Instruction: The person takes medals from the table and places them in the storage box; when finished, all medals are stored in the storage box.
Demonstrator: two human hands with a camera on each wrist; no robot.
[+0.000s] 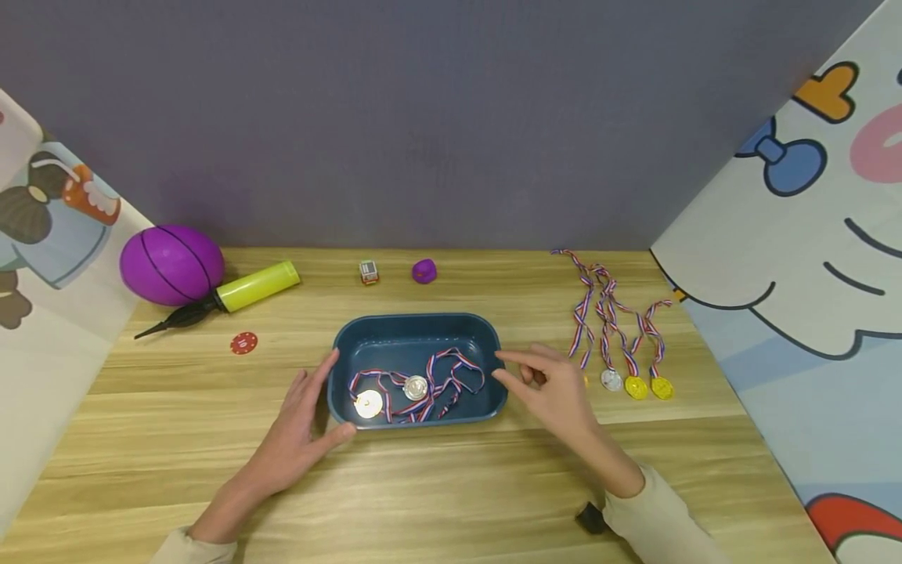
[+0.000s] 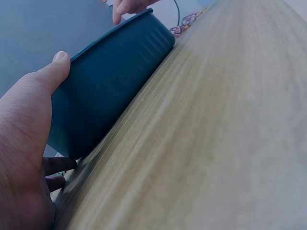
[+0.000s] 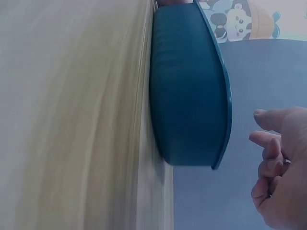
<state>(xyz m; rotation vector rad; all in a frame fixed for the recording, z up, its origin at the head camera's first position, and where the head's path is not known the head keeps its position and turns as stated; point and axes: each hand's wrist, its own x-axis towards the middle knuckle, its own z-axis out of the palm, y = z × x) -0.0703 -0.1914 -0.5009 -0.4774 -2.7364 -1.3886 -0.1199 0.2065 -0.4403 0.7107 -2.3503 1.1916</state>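
A dark blue plastic bin (image 1: 395, 345) stands on the wooden table, two medals on striped ribbons inside: a pale shiny one (image 1: 368, 404) at left and a silver one (image 1: 416, 388) near the middle. My left hand (image 1: 299, 439) rests against the bin's left end, fingers straight along its side and thumb at the near corner. In the left wrist view that thumb (image 2: 60, 67) lies at the bin's rim. Beside the right end, my right hand (image 1: 553, 392) holds nothing; thumb and forefinger are spread apart, the other fingers bent. The right wrist view shows this hand (image 3: 283, 167) apart from the bin.
Right of the bin lie a silver medal (image 1: 611, 381), two gold medals (image 1: 648, 388) and another mostly hidden by my right hand. Left are a purple ball (image 1: 172, 266), a yellow hand pump (image 1: 259, 287) and a red chip (image 1: 243, 343). A small box (image 1: 369, 272) and purple object (image 1: 424, 271) stand behind.
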